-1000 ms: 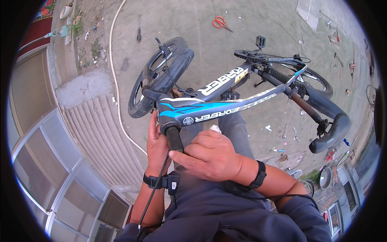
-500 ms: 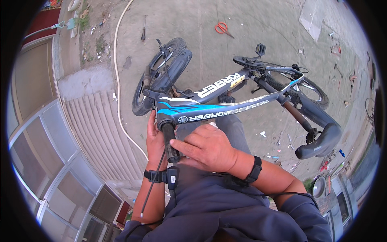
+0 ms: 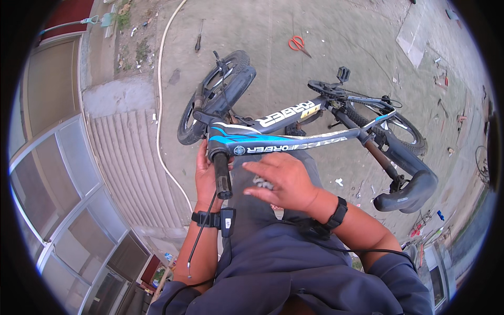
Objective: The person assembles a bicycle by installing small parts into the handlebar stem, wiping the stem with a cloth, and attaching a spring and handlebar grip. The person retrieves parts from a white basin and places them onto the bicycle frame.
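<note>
A small bicycle (image 3: 294, 134) with a black, blue and white frame lay across the person's lap, its long axis running left to right in the head view. The front wheel (image 3: 215, 97) sat at the upper left, pointing away from the person, and the rear wheel (image 3: 388, 131) lay to the right. The black saddle (image 3: 407, 191) hung at the lower right on its post, while a pedal (image 3: 343, 73) stuck up near the middle.

A dark steerer tube (image 3: 222, 176) projected from the head of the frame toward the person's body. The left hand (image 3: 205, 176) lay against this tube, fingers curled around its far side, though how firmly it gripped was hard to judge from this angle. The right hand (image 3: 278, 181) hovered just right of the tube, fingers spread and loosely extended, holding nothing visible; small pale parts (image 3: 262, 182) lay on the lap beneath its fingers.

On the bare ground beyond lay red scissors (image 3: 297, 43), a screwdriver (image 3: 198, 42) and a pale hose (image 3: 160, 100).
</note>
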A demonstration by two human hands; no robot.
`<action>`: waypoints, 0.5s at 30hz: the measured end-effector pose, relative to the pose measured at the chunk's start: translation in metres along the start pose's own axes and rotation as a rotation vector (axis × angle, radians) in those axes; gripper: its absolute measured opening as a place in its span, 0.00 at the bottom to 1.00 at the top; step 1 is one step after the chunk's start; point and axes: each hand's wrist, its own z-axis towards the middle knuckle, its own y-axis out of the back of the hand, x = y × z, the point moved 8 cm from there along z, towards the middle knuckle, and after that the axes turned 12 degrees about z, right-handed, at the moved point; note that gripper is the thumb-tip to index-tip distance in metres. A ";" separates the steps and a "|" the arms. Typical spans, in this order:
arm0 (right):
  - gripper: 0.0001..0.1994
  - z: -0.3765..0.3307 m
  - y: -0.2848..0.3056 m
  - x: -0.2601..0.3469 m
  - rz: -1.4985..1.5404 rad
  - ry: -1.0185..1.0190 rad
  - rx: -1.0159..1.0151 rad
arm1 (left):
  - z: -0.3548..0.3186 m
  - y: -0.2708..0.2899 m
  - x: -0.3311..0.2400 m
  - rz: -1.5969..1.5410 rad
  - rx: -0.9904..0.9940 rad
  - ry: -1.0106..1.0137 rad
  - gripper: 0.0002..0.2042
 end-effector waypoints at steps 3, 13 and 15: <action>0.24 -0.009 0.015 -0.018 0.180 -0.172 -0.067 | -0.002 -0.003 0.000 -0.035 -0.018 0.018 0.35; 0.29 -0.044 0.020 -0.066 1.216 -0.760 -0.255 | -0.009 -0.008 0.011 -0.113 -0.016 0.027 0.31; 0.31 -0.048 0.022 -0.066 1.310 -0.793 -0.298 | -0.013 -0.006 0.011 -0.119 -0.007 0.029 0.31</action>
